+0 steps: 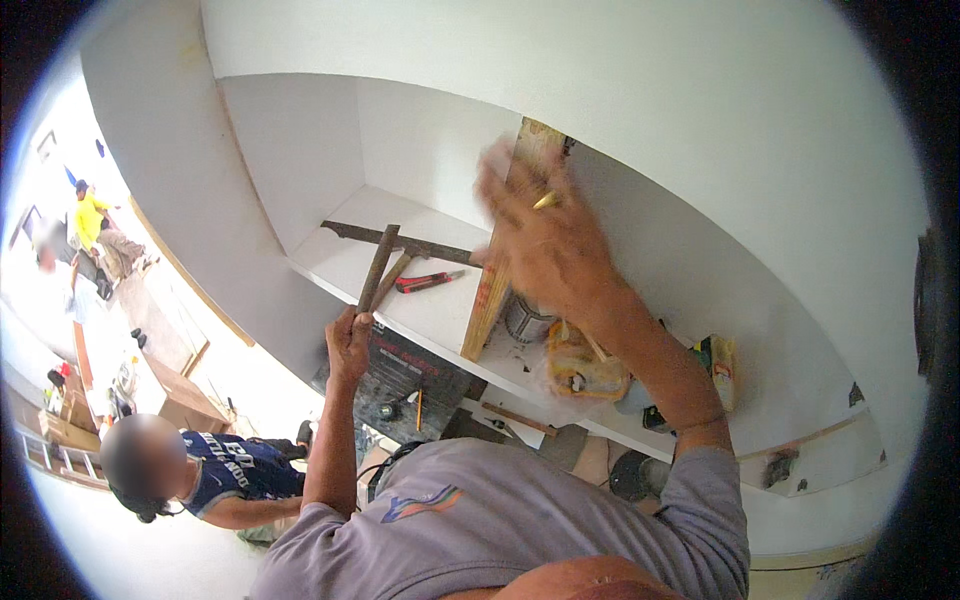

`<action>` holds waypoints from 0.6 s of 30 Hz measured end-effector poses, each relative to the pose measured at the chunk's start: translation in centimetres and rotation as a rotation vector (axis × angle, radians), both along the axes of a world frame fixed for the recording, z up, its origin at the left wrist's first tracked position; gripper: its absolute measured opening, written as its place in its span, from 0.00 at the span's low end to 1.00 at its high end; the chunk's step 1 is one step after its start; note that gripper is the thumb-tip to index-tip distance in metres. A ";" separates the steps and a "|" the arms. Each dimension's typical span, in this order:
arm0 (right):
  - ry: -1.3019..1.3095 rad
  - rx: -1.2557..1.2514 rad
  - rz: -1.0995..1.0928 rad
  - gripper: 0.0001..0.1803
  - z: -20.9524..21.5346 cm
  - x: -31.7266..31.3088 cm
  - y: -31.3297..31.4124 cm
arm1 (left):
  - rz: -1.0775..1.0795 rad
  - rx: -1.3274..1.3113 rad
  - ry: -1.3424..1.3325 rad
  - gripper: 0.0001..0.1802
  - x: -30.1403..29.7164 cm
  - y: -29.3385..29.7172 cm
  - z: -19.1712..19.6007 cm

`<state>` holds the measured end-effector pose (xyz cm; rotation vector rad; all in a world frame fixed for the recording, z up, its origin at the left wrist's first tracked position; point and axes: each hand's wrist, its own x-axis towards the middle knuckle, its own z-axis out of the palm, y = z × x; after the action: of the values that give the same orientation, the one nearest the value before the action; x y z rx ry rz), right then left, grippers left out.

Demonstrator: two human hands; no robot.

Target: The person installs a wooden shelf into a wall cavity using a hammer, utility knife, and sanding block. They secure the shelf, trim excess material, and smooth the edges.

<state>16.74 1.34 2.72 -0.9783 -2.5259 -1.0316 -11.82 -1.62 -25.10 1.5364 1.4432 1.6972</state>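
My left hand (348,342) is closed round the lower end of a dark, flat, narrow bar (380,268), held upward over the front edge of a white shelf. My right hand (550,235) is over an upright wooden strip (487,308) standing on the shelf. Motion smears its fingers, so their grip does not show; a small yellow thing is at the fingers. Behind the bar lies a long dark metal strip (430,247). A brown handle (391,278) and a red and black utility knife (428,282) rest beside it.
On the shelf to the right stand a can (527,320), a yellow tub (585,368) and a yellow container (716,365). Below the shelf is a dark box (405,375) with small tools on it. A person in a blue jersey (240,475) is close at left.
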 end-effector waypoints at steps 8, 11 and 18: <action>0.095 0.069 0.233 0.34 1.6 1.9 -0.3 | -0.071 -0.211 -0.186 0.23 3.5 -3.0 0.2; 0.065 0.112 0.051 0.34 0.8 1.9 0.1 | -0.169 -0.214 -0.295 0.25 5.6 -3.3 -0.6; 0.368 -0.097 0.439 0.18 1.1 3.0 -1.0 | -0.223 -0.306 -0.583 0.23 10.8 -7.7 2.4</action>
<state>19.77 0.38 3.82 -0.5320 -2.3404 -0.5487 -1.02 -9.32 -22.73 0.8959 1.1094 1.5277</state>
